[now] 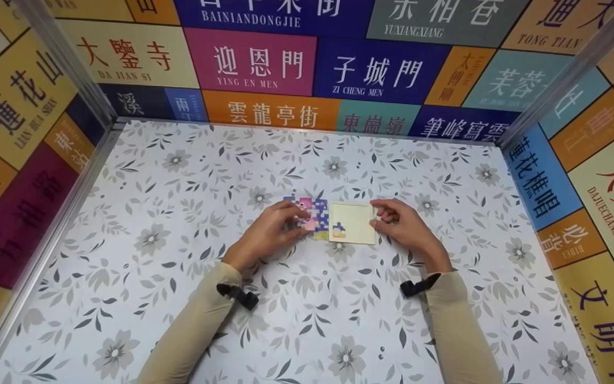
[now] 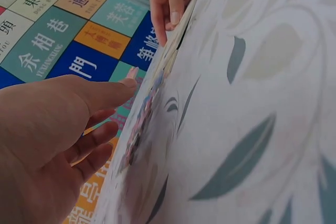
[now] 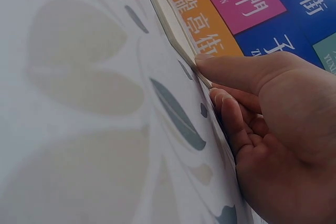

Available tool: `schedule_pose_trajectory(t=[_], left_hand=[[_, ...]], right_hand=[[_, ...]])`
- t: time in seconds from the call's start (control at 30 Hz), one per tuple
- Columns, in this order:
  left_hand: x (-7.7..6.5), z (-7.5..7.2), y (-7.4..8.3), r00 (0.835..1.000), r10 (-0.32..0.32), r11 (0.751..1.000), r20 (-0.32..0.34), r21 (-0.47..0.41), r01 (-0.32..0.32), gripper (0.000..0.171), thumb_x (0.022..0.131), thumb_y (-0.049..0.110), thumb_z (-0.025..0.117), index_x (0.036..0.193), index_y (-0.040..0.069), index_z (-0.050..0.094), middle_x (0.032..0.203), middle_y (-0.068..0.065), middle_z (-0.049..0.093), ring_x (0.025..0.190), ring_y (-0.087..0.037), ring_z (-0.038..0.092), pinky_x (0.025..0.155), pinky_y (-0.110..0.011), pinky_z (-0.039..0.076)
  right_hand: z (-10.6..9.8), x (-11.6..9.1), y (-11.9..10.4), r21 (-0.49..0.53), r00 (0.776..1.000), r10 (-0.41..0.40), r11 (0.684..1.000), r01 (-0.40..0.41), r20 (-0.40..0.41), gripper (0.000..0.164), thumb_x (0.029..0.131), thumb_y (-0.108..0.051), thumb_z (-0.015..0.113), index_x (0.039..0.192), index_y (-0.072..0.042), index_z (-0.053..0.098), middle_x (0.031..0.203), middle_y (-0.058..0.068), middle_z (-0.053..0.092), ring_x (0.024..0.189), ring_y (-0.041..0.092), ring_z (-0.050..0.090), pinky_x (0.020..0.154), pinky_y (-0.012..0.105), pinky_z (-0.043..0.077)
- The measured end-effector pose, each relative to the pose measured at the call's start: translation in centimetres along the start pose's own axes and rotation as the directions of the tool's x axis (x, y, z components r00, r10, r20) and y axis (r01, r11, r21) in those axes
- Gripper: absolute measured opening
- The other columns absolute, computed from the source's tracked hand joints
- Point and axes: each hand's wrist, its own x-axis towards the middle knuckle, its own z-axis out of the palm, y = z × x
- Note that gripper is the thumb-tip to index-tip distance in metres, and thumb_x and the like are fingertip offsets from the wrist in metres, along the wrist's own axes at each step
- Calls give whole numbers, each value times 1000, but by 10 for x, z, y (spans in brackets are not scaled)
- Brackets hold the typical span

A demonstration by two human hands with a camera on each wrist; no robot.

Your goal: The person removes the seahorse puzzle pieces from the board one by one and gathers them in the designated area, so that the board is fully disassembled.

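Note:
A flat cream jigsaw puzzle tray [image 1: 357,221] with a raised rim lies on the table. One small blue-and-orange puzzle piece [image 1: 339,230] sits in its lower left corner. Against the tray's left side lies a cluster of purple and pink puzzle pieces [image 1: 321,216], seen edge-on in the left wrist view. My left hand [image 1: 275,229] is over the left part of this cluster, thumb and index finger apart, other fingers loosely bent. With thumb and fingers, my right hand [image 1: 405,226] holds the tray's right edge; in the right wrist view the thumb [image 3: 226,69] touches the rim.
A white table [image 1: 205,330] with grey flowers and leaves spreads around the hands. Walls of coloured panels with Chinese lettering [image 1: 256,61] rise at the back and both sides, with metal posts [image 1: 563,74] at the corners. Black wrist straps [image 1: 237,295] circle both sleeves.

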Motion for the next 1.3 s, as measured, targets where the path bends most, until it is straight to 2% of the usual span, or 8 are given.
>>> schedule_pose_trajectory(t=[0.27, 0.43, 0.77, 1.03, 1.3], left_hand=[[-4, 2, -4, 997, -21, 1000, 79, 6, 21, 32, 96, 21, 83, 127, 10, 78, 117, -7, 73, 101, -21, 70, 92, -36, 61], [-5, 2, -5, 996, -31, 999, 81, 11, 30, 30, 94, 21, 85, 122, 10, 80, 112, -7, 74, 99, -22, 69, 89, -37, 60], [-7, 1, -4, 992, -84, 996, 89, 27, 82, 26, 94, 24, 85, 117, 13, 82, 114, -5, 72, 100, -20, 68, 92, -38, 59], [-7, -1, -6, 991, -86, 996, 100, -13, 88, 22, 95, 22, 84, 115, 14, 84, 112, -4, 73, 97, -19, 69, 87, -36, 59], [-8, -1, -8, 991, -81, 997, 108, -9, 83, 20, 97, 22, 82, 114, 14, 84, 111, -4, 73, 98, -19, 68, 88, -37, 58]], right_hand=[[0, 0, 1, 16, 1000, 13, 1000, -13, 5, 54, 100, -19, 79, 150, -9, 62, 125, 16, 64, 102, 20, 58, 89, 16, 48], [0, 0, 0, 25, 1000, 12, 1000, -12, 1, 53, 99, -18, 81, 149, -9, 64, 123, 17, 64, 102, 22, 58, 88, 16, 48], [1, 1, 2, -10, 1000, -21, 1000, 21, -14, 54, 100, -18, 80, 150, -7, 63, 122, 16, 65, 99, 17, 59, 87, 15, 48], [1, 1, 1, -13, 1000, -2, 1000, 2, -9, 54, 99, -20, 81, 149, -10, 64, 122, 15, 65, 99, 18, 59, 87, 15, 49], [0, 1, 3, -9, 1000, -6, 1000, 6, -10, 54, 99, -19, 81, 149, -9, 64, 122, 16, 65, 100, 18, 59, 88, 15, 49]])
